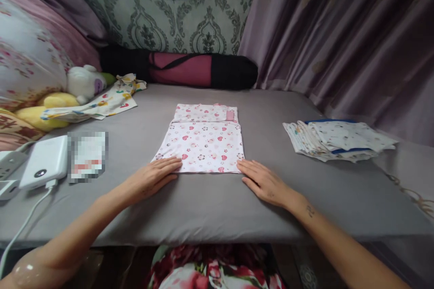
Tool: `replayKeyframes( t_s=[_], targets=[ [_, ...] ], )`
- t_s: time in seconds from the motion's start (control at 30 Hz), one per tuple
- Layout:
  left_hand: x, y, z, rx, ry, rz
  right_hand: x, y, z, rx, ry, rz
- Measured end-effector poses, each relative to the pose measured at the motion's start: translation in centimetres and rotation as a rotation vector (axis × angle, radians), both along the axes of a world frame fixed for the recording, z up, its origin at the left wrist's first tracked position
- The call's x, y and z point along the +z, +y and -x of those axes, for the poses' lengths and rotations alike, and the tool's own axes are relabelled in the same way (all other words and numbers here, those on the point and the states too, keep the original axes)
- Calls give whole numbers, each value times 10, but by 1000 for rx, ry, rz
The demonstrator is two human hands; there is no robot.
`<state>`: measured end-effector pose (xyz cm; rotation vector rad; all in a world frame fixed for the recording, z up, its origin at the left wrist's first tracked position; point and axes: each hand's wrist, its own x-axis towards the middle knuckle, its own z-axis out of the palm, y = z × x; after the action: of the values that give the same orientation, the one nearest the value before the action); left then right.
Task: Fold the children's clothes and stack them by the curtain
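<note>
Heart-print cloth [206, 144] on grey sheet [210, 207]

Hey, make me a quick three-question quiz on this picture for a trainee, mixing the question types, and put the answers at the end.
1. On which side of the heart-print cloth does the cloth pile lie, as the wearer sees it?
2. True or false: the left hand and the right hand both touch the heart-print cloth.
3. What colour is the middle section of the long bag by the wall? A) yellow B) maroon C) white

Key:
1. The right.
2. True; each hand has fingers on it, near one of its near corners.
3. B, between two black ends.
</note>
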<state>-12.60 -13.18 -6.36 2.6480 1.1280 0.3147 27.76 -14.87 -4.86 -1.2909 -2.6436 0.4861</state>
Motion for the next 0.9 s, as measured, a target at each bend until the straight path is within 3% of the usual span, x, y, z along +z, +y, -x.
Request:
replayKeyframes(
  t_s=[0.3,0.63,0.9],
  targets=[
    [18,-3,38,83,28,-24,-3,8,-14,9,44,-98],
    [10,-5,50,66,15,-57,-6,10,-6,89,12,-362],
    [3,4,53,145,-142,-3,8,10,-2,85,11,-274]
  ],
)
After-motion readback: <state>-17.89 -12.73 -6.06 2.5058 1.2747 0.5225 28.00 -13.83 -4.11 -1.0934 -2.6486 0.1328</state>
